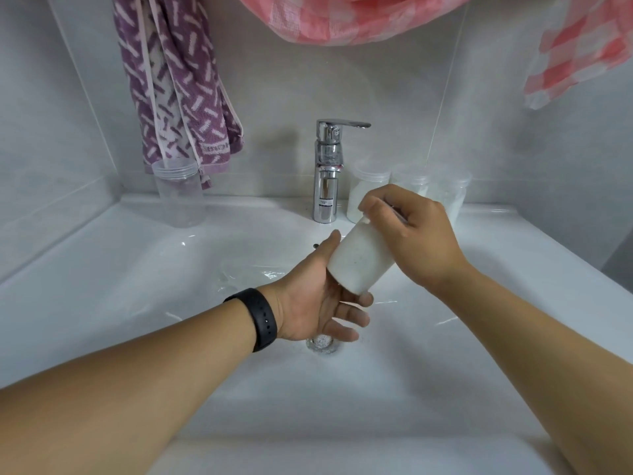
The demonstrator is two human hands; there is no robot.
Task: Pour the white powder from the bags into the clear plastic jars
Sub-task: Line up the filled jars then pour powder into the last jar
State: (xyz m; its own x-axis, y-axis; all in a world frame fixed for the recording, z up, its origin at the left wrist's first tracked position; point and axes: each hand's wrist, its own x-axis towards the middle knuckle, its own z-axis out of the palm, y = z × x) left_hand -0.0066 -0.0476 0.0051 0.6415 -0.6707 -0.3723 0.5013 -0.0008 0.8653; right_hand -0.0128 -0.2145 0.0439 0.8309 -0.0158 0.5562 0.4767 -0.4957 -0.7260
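Observation:
A clear plastic jar full of white powder [359,260] is tilted over the sink basin, its top pointing up and to the right. My left hand [318,296] cradles its bottom from below, with the thumb along its left side. My right hand [411,234] curls over the jar's top end and hides the mouth or lid. An empty clear jar [180,193] stands upright on the sink's back ledge at the left. Several powder-filled jars [368,190] stand in a row on the ledge to the right of the tap. No bag is in view.
A chrome tap [327,173] rises at the back centre of the white sink [137,269], whose drain [322,342] lies under my left hand. A purple patterned towel [178,84] hangs at the back left. Pink checked cloths [342,18] hang overhead and at the right.

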